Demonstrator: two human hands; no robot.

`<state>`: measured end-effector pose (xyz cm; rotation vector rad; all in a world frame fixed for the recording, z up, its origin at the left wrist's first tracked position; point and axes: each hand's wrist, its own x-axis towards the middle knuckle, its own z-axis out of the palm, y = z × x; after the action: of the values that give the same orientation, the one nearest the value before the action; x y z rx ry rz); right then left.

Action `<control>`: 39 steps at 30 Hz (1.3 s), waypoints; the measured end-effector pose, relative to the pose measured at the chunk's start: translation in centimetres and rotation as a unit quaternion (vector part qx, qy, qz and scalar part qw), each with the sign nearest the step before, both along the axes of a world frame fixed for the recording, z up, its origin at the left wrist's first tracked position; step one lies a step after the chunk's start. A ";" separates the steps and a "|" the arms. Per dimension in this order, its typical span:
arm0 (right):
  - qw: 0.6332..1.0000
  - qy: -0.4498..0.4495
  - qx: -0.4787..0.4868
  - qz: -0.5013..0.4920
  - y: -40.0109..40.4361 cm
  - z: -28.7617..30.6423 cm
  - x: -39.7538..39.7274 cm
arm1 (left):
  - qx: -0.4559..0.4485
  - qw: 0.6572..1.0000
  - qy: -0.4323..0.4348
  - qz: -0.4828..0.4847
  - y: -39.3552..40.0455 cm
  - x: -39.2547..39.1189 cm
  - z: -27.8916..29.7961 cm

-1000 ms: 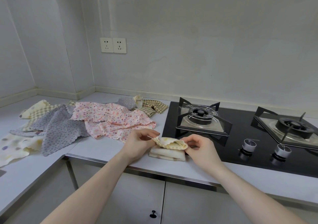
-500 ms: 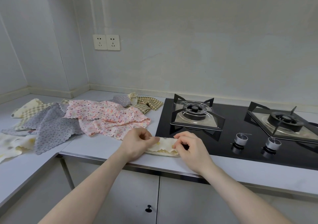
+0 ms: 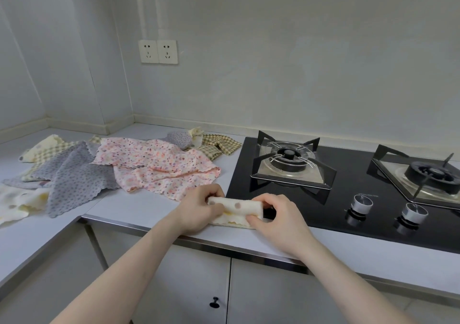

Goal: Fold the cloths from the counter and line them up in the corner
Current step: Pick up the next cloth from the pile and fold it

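Since half a second ago the cream dotted cloth (image 3: pixel 235 209) got rolled tighter and now sits as a compact folded bundle at lower centre of the frame, right by the counter (image 3: pixel 139 206) front edge. Left hand (image 3: pixel 199 208) pinches its left end with curled fingers, right hand (image 3: pixel 278 220) grips the right end, thumb underneath. Bundle nearly touches the black hob (image 3: pixel 348 199) edge on its right. Unfolded pink floral cloth (image 3: pixel 156 166) and grey dotted cloth (image 3: pixel 72 181) lie spread at centre left, bare counter between them and the hands
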<state>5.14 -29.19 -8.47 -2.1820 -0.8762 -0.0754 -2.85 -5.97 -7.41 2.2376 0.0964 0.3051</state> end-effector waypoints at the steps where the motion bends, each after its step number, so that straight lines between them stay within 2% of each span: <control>1: 1.000 -0.002 -0.001 0.006 0.0 0.1 0.0 | -0.009 1.000 -0.001 -0.009 0.0 -0.1 0.1; 4: 1.000 -0.004 -0.003 0.016 -0.1 0.1 -0.1 | -0.048 0.999 -0.009 -0.020 0.2 -0.1 0.0; 12: 0.997 0.074 0.022 0.030 -0.4 -0.7 0.5 | -0.145 0.989 -0.019 -0.021 0.3 0.5 -0.1; 15: 0.997 0.073 0.007 0.008 -0.6 -0.4 -0.1 | -0.159 0.987 -0.023 0.009 0.1 0.4 0.1; 18: 0.995 0.092 -0.022 -0.023 -0.2 0.3 -0.3 | -0.147 0.987 0.010 0.068 -0.1 0.5 1.1; 22: 0.977 0.199 -0.060 -0.038 0.5 3.1 -0.4 | -0.138 0.978 0.082 0.130 -0.4 0.5 2.8; 26: 0.945 0.309 -0.072 -0.081 -0.2 9.5 -0.6 | -0.168 0.964 0.134 0.155 -2.8 -0.2 8.2; 29: 0.934 0.333 -0.046 -0.119 -2.1 14.4 -1.5 | -0.153 0.969 0.149 0.128 -4.4 -0.6 13.4; 33: 0.920 0.371 -0.012 -0.128 -5.8 19.6 -2.4 | -0.157 0.974 0.161 0.035 -6.7 0.7 19.7; 36: 0.909 0.385 0.038 -0.156 -8.9 22.3 -2.5 | -0.122 0.978 0.164 -0.038 -8.8 3.0 22.6; 39: 0.900 0.385 0.086 -0.185 -12.1 24.2 -1.9 | -0.131 0.975 0.155 -0.091 -11.6 5.9 24.7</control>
<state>3.20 -41.25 15.70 -1.9268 -0.0012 0.4803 3.10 -17.57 17.26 1.9977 0.0903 -0.1520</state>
